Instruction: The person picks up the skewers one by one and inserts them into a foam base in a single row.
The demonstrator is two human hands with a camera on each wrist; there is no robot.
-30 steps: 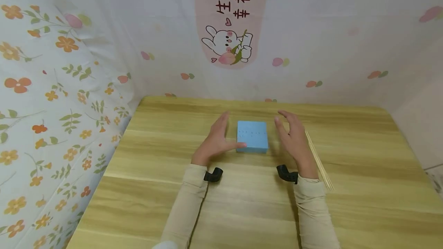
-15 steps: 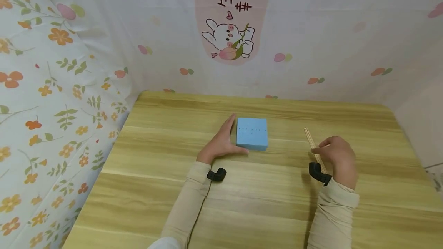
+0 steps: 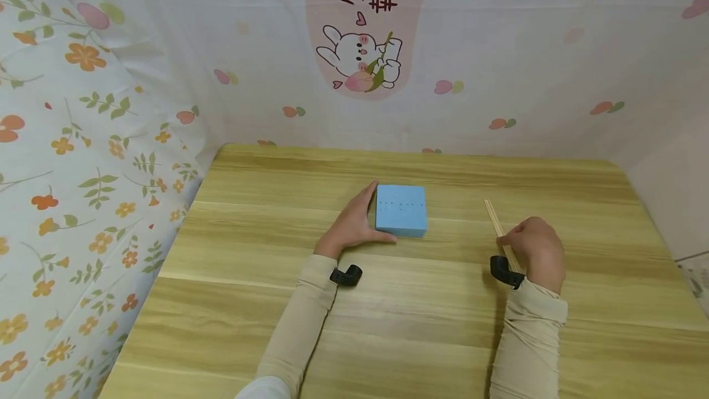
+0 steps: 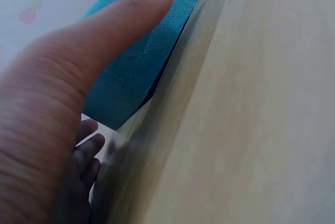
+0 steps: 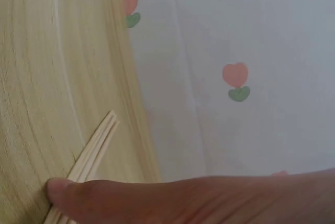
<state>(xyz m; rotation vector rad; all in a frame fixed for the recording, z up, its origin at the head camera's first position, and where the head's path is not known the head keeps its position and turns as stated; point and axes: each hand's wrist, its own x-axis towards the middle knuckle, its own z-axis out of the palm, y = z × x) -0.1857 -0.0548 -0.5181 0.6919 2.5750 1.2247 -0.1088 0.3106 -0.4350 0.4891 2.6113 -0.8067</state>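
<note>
A light blue square block (image 3: 401, 209) with small dark holes across its top lies on the table. My left hand (image 3: 352, 223) is around its left side, fingertips by the back corner and thumb along the front; in the left wrist view, this hand (image 4: 68, 72) has its thumb on the block's side face (image 4: 141, 56). To the right, my right hand (image 3: 540, 251) pinches several thin pale sticks (image 3: 495, 217) on the table. The right wrist view has this hand's (image 5: 157, 198) thumb across the sticks (image 5: 97, 145); its other fingers are hidden there.
The wood-grained table (image 3: 232, 325) ends at a white printed curtain (image 3: 498, 48) behind and a flowered cloth (image 3: 72, 153) on the left. Black curved pieces (image 3: 346, 275) sit at both wrists.
My right hand has left the block's right side and moved right to the sticks, its fingers closing on them. The left hand has come in closer against the block. The head view has shifted slightly.
</note>
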